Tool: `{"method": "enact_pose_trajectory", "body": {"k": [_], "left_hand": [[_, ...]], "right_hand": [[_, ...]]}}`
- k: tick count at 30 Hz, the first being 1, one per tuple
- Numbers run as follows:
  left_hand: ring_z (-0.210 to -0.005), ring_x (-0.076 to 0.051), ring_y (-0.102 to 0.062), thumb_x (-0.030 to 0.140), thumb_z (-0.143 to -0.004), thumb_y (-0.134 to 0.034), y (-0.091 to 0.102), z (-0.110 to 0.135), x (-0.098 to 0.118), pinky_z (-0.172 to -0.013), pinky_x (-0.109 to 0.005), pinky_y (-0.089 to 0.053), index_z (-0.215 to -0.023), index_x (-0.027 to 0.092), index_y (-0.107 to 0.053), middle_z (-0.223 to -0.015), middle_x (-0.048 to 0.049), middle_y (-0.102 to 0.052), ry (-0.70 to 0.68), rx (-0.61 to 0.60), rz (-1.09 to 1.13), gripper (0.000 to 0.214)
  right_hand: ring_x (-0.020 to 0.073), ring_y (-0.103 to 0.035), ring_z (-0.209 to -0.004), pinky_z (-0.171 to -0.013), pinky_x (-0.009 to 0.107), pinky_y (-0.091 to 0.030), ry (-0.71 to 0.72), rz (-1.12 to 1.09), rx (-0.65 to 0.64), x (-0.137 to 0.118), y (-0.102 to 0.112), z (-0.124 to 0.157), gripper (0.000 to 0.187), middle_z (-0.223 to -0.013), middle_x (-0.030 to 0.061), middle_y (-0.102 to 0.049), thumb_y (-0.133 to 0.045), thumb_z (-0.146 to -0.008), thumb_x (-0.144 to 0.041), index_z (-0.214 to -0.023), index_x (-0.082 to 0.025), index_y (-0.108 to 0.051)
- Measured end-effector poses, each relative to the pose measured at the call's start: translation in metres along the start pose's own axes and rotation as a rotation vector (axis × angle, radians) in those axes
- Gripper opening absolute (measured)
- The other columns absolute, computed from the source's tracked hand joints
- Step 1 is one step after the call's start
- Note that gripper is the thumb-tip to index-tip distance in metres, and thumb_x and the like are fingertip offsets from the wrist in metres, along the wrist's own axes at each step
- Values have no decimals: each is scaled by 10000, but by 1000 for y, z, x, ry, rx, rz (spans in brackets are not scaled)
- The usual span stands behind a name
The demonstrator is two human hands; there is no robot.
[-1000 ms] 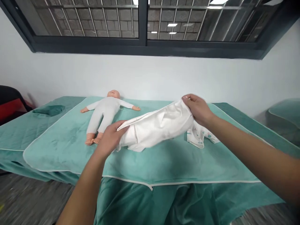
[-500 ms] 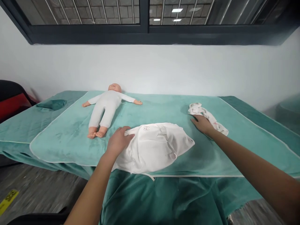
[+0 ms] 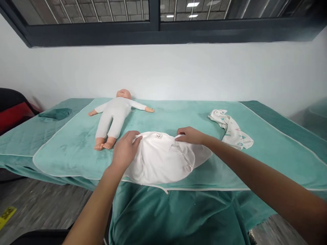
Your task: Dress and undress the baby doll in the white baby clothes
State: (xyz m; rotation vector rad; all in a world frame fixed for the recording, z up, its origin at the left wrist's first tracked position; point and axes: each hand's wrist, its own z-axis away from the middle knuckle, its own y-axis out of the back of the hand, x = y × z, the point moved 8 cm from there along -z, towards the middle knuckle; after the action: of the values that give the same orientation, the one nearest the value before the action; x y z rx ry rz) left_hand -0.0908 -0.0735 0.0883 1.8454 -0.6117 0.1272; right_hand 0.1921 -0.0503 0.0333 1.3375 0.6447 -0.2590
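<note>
A white baby garment (image 3: 160, 160) with a small printed label at its neck edge lies at the front of the green bed cover. My left hand (image 3: 127, 148) pinches its upper left edge. At the upper right of the same edge, my right hand (image 3: 190, 135) grips the fabric between thumb and fingers. Beyond my left hand a baby doll (image 3: 114, 114) in a white suit lies on its back, arms spread. To the right of my right hand rests a crumpled white cloth piece with a coloured print (image 3: 231, 131), touched by neither hand.
The green cover (image 3: 178, 115) reaches back to a white wall under a dark-framed window (image 3: 153, 34). A dark green cushion-like piece (image 3: 55, 114) lies at the far left. Beside it stands a black and red chair (image 3: 15, 110). The cover hangs over the front edge.
My right hand has left the printed cloth and moved left onto the white garment's edge. The printed cloth now lies more spread out. My left hand stays on the garment.
</note>
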Motion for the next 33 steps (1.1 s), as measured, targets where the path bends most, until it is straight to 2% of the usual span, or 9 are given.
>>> {"method": "enact_pose_trajectory", "body": {"k": [4,7,10,13,16,18,23,29,33], "left_hand": [[-1037,-235,-663,399,-981,-464,46,6,9,-892,-318,-490,-1120,238,-672,-1071,-44,-714,-93,184,16,298],[-933,-205,-667,384,-989,-463,70,13,37,-831,-295,-499,-1094,255,-691,-968,-30,-701,-191,300,48,282],[-870,-188,-653,376,-996,-463,92,21,77,-810,-292,-498,-1054,258,-705,-919,-29,-694,-304,400,102,275],[-851,-188,-649,400,-992,-473,111,23,103,-784,-293,-490,-1034,260,-708,-906,-20,-703,-360,459,96,277],[-815,-184,-648,425,-988,-460,123,19,99,-748,-286,-471,-1036,267,-700,-906,-8,-710,-344,461,59,292],[-792,-189,-649,449,-977,-467,125,14,83,-699,-281,-443,-1026,270,-689,-907,0,-716,-257,409,-1,290],[-646,-212,-598,527,-909,-558,110,6,40,-567,-268,-292,-1021,277,-657,-699,13,-660,48,182,-257,291],[-619,-226,-586,614,-878,-548,93,-6,38,-566,-263,-328,-928,244,-624,-622,-5,-590,81,96,-277,381],[-701,-258,-618,615,-888,-514,80,-24,39,-635,-309,-431,-959,253,-644,-704,-32,-639,48,-8,-231,391]], "right_hand": [[209,-594,-785,-698,324,-427,22,-226,220,-3,46,29,355,-829,15,-669,-605,-845,-537,-711,-217,-529],[262,-634,-999,-823,379,-471,105,-483,146,-22,59,55,437,-1142,60,-696,-688,-804,-562,-632,-210,-494],[307,-535,-1260,-988,426,-430,256,-434,9,-59,52,71,427,-1383,54,-594,-733,-785,-522,-585,-213,-517],[279,-618,-1080,-905,399,-463,254,-366,-78,-72,38,71,325,-1125,54,-699,-696,-812,-521,-678,-235,-620],[214,-615,-837,-754,335,-464,149,-372,44,-59,46,69,304,-883,21,-671,-668,-824,-534,-787,-233,-650],[195,-593,-800,-685,298,-440,94,-364,96,-49,58,73,294,-881,10,-653,-704,-793,-519,-846,-236,-642],[212,-607,-792,-669,297,-434,-35,-195,-188,-29,64,97,234,-867,12,-678,-731,-778,-475,-837,-248,-713],[309,-677,-949,-743,371,-529,-250,-797,203,17,89,117,381,-1073,102,-715,-758,-740,-466,-1050,-251,-709],[258,-670,-808,-629,325,-507,-256,-708,179,20,83,119,377,-919,48,-701,-751,-745,-541,-977,-254,-677]]}}
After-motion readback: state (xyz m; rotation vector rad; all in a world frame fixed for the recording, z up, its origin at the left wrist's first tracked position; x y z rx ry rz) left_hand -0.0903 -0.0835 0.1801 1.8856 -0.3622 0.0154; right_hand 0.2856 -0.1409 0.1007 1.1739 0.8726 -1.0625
